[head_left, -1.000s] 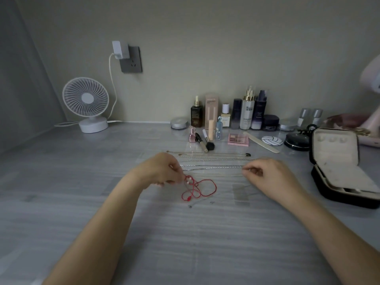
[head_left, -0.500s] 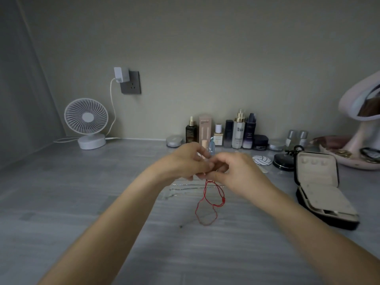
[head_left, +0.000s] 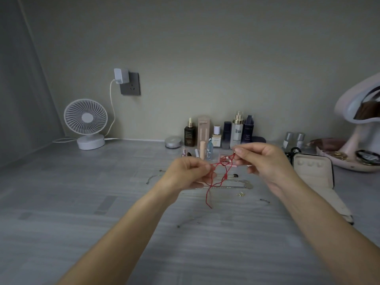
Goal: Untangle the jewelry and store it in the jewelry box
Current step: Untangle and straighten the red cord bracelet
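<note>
Head view: your left fingers (head_left: 202,167) and right fingers (head_left: 241,151) pinch the knotted red string (head_left: 218,176); chains (head_left: 226,187) wait mid-counter (head_left: 102,182), not stored.

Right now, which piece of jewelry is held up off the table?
The red cord, pinched between the left hand and right hand; the silvery chains lie flat on the table.
</note>
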Action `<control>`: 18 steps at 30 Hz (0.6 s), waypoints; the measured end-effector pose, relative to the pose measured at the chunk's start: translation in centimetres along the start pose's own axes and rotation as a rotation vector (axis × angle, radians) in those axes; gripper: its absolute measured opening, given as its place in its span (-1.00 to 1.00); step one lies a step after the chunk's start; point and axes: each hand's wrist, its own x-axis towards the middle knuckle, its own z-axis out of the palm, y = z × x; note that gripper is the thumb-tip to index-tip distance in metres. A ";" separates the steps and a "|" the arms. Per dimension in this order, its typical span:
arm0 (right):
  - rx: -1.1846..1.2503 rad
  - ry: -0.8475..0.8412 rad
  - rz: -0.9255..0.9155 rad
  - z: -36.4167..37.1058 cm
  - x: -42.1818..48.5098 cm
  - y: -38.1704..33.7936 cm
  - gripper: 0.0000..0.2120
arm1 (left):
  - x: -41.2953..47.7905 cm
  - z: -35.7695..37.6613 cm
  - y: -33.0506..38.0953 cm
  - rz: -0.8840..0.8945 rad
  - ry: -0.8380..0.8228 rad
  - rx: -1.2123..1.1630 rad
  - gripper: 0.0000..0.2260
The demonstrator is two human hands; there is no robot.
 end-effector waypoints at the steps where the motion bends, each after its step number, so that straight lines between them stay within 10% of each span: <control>1: 0.017 0.012 0.012 -0.2 0.0 0.1 -0.93 | -0.1 -0.2 -0.1 -0.005 0.038 -0.022 -0.88; 9: 0.017 0.059 0.045 -1.1 0.0 1.3 -0.91 | -0.7 -2.3 -0.4 -0.102 0.129 -0.723 -0.78; 18: 0.362 -0.036 0.137 -0.4 0.1 0.9 -0.87 | -1.4 -3.1 -1.6 -0.173 0.106 -0.460 -0.81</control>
